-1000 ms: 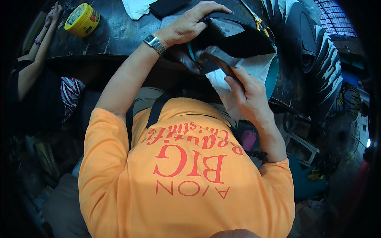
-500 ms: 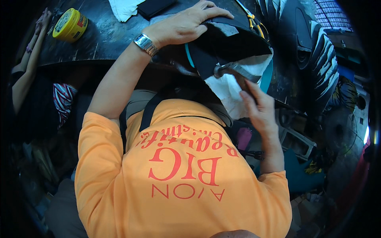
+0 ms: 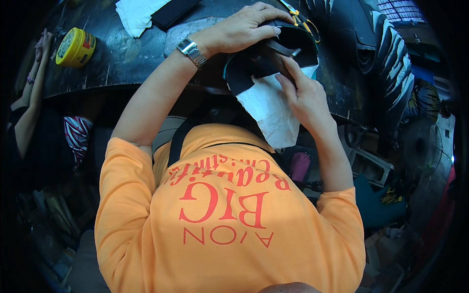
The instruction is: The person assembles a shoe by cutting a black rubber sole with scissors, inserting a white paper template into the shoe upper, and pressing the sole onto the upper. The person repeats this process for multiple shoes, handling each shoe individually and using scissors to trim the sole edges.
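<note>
My left hand (image 3: 244,28) grips the far rim of a curved black piece with a white lining (image 3: 271,110), its fingers over the top edge and thumb on the near side. The piece rests at the table edge, and its pointed white flap hangs toward me. In my right hand (image 3: 309,93) is a hammer (image 3: 283,50), its metal head blurred inside the black hollow of the piece. The fingers wrap the dark handle, with thumb and index finger pointing toward the head.
A yellow tub (image 3: 75,48) stands on the dark table (image 3: 117,66). White cloth (image 3: 137,17) lies beside a black flat object (image 3: 174,10). Yellow-handled scissors (image 3: 308,24) lie beyond the piece. Stacked black-and-white pieces (image 3: 391,63) are at right. Another person's arms (image 3: 36,83) are at left.
The hammer has moved up and left, away from the white lining and deeper into the black hollow. My left hand stays on the rim. The whole view has shifted slightly.
</note>
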{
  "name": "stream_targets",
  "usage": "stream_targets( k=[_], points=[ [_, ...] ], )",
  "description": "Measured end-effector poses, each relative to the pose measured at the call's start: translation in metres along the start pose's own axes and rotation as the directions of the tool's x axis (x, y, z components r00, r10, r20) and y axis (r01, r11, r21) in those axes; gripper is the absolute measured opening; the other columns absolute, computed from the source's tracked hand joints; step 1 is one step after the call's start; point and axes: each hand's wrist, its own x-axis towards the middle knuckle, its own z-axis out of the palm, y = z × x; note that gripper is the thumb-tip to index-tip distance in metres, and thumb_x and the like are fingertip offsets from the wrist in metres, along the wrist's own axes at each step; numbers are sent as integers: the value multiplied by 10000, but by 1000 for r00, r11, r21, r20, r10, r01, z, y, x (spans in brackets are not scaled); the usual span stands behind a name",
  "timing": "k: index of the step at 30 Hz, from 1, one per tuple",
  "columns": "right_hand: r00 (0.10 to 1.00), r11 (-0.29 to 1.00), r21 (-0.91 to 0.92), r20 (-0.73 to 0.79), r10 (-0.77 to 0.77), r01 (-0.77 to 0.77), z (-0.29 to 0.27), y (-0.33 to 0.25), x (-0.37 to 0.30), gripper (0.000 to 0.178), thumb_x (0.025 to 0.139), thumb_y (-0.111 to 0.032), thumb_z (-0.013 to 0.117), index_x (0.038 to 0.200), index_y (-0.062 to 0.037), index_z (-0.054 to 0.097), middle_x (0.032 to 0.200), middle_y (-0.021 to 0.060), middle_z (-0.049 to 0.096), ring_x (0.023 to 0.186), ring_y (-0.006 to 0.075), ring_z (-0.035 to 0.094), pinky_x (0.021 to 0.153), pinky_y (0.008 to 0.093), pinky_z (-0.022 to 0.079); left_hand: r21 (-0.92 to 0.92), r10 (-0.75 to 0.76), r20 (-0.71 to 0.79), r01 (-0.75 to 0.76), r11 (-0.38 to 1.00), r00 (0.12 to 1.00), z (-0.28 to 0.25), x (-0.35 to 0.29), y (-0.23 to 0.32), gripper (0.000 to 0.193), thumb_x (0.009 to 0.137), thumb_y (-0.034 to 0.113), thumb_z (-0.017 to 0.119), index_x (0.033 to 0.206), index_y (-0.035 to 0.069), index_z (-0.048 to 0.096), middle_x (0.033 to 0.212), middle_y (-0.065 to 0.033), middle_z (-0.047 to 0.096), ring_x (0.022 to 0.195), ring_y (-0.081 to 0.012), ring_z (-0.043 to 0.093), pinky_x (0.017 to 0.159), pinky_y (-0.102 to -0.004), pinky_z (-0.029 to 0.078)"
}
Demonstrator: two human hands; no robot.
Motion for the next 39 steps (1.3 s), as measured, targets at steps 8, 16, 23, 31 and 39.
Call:
stream_targets(
  k=[8,16,23,31,39],
  points=[
    [999,955,296,-41,22,-9,-23,-17,13,454,1006,-205,624,1453,-176,549,965,207,713,840,349,686,798,409,538,1,-3,14,3,1000,1000,-33,-9,-11,426,1045,379,497,1432,218,572,1346,-157,581,1253,-303,546,1097,-379,420],
    [999,982,183,23,-48,43,0,-25,-6,403,981,-214,668,1377,-172,609,1036,190,731,923,392,718,822,422,562,141,-119,80,107,984,990,-44,-13,-9,511,1055,477,464,1478,193,515,1405,-177,570,1297,-320,543,1104,-396,437],
    [999,1000,3,-30,-13,13,10,-10,2,422,1000,-248,616,1407,-184,521,950,222,722,848,444,705,735,493,561,175,-151,114,130,976,982,-44,-1,-1,530,1053,498,432,1466,179,523,1400,-181,598,1285,-347,573,1095,-406,449],
    [995,999,13,-98,33,-32,19,-1,31,491,1014,-288,586,1486,-208,476,970,234,728,901,446,709,797,496,562,427,-292,157,202,881,943,-25,28,17,525,1054,489,424,1436,159,568,1317,-208,644,1158,-357,641,997,-383,507],
    [979,990,139,-202,15,14,12,-8,8,473,999,-296,609,1458,-225,516,978,242,717,915,431,699,795,471,560,343,-296,195,218,914,935,-28,36,11,512,1016,509,425,1426,247,585,1344,-181,647,1154,-340,670,991,-440,534]
  ],
)
